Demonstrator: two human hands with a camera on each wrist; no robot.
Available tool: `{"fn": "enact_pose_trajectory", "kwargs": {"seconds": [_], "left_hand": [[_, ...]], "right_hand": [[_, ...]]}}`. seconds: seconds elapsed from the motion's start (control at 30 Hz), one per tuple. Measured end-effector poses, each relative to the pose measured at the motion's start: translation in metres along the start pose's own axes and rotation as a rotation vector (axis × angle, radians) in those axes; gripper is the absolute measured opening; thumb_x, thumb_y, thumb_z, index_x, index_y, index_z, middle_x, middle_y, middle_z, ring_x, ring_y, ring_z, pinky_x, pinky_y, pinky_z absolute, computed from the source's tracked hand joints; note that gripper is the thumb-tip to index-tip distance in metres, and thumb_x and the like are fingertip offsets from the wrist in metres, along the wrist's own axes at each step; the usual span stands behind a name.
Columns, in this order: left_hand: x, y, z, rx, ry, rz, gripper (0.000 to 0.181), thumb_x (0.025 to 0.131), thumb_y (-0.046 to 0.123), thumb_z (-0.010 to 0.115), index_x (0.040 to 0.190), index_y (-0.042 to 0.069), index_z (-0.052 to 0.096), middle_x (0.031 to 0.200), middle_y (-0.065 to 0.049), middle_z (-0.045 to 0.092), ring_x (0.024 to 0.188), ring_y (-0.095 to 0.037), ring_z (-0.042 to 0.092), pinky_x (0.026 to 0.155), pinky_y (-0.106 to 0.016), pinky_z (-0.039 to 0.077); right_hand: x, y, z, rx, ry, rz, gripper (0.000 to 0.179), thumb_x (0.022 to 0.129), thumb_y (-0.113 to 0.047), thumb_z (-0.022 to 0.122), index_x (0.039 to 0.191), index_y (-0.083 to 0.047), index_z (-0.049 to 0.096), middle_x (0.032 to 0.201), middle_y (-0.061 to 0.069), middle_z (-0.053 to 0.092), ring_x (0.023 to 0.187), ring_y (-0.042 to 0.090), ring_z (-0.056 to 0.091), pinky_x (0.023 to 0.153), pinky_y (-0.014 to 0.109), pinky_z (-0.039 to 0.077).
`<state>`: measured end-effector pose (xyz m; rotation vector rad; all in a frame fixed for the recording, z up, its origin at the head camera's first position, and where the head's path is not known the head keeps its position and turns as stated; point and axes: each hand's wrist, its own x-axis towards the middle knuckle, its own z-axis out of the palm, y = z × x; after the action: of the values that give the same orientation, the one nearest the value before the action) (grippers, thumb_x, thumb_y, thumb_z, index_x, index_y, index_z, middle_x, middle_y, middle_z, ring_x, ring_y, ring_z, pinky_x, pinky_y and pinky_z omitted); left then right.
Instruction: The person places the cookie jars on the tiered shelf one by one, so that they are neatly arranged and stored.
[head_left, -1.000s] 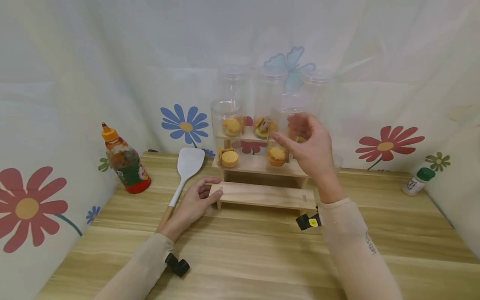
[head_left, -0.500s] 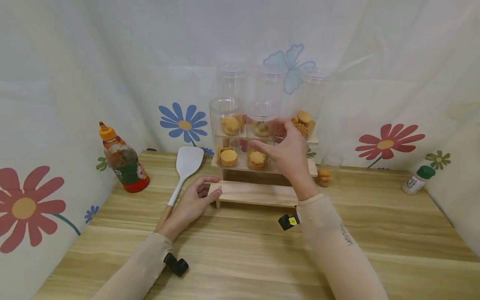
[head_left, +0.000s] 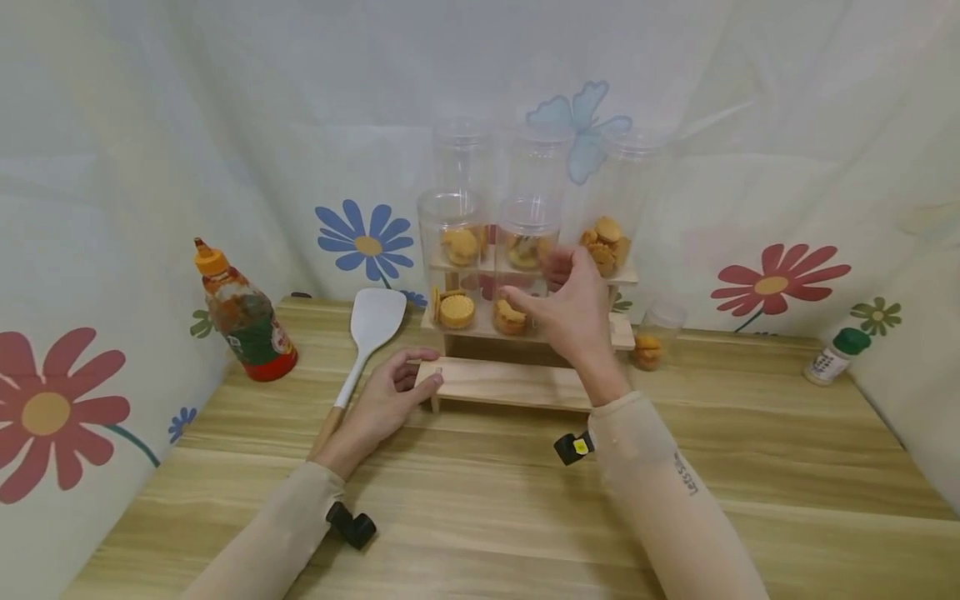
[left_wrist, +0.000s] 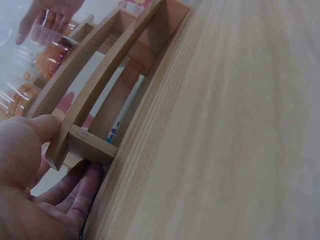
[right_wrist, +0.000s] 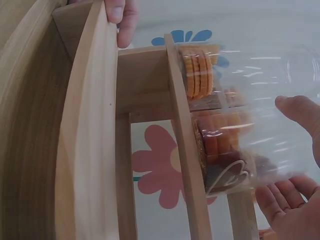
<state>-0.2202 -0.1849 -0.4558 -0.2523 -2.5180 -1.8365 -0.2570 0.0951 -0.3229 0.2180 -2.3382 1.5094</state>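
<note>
A three-step wooden display stand [head_left: 510, 383] stands at the table's back. My left hand [head_left: 390, 392] grips the left end of its lowest step, thumb on top and fingers by the leg in the left wrist view. My right hand [head_left: 577, 308] holds a clear cookie jar [head_left: 528, 225] on the middle step, with the thumb across its front and fingers along its right side. Cookies [right_wrist: 222, 135] lie in the base of that jar. To its left on the same step is another cookie jar [head_left: 450, 221]. Several taller-standing jars [head_left: 633, 183] occupy the top step behind.
Right of the stand is a smaller jar [head_left: 660, 333] with cookies. A white spatula [head_left: 375, 321] lies left of the stand, its handle partly under the left hand. A sauce bottle [head_left: 251, 321] stands at far left, a green-capped shaker [head_left: 836, 358] at far right.
My right hand has brought the jar leftward along the middle step, closer to the left jar, then stayed nearly in place. The left hand keeps its grip on the stand.
</note>
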Motion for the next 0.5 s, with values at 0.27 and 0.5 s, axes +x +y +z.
{"fn": "enact_pose_trajectory", "kwargs": {"seconds": [0.27, 0.5], "left_hand": [[0.001, 0.001, 0.002, 0.001, 0.0, -0.007, 0.04, 0.108, 0.027, 0.078, 0.145, 0.016, 0.066, 0.13, -0.015, 0.075, 0.11, -0.024, 0.071, 0.087, -0.028, 0.056], [0.001, 0.002, 0.0, 0.008, 0.006, 0.002, 0.042, 0.108, 0.026, 0.078, 0.146, 0.013, 0.066, 0.13, -0.018, 0.076, 0.111, -0.024, 0.072, 0.087, -0.027, 0.056]], "right_hand": [[-0.002, 0.007, 0.001, -0.035, -0.008, 0.034, 0.078, 0.083, -0.034, 0.102, 0.14, -0.007, 0.057, 0.138, 0.011, 0.066, 0.128, 0.028, 0.064, 0.112, 0.044, 0.054], [-0.003, 0.013, 0.002, -0.048, -0.033, 0.014, 0.078, 0.083, -0.034, 0.101, 0.14, -0.006, 0.056, 0.137, 0.012, 0.065, 0.127, 0.029, 0.065, 0.112, 0.045, 0.055]]}}
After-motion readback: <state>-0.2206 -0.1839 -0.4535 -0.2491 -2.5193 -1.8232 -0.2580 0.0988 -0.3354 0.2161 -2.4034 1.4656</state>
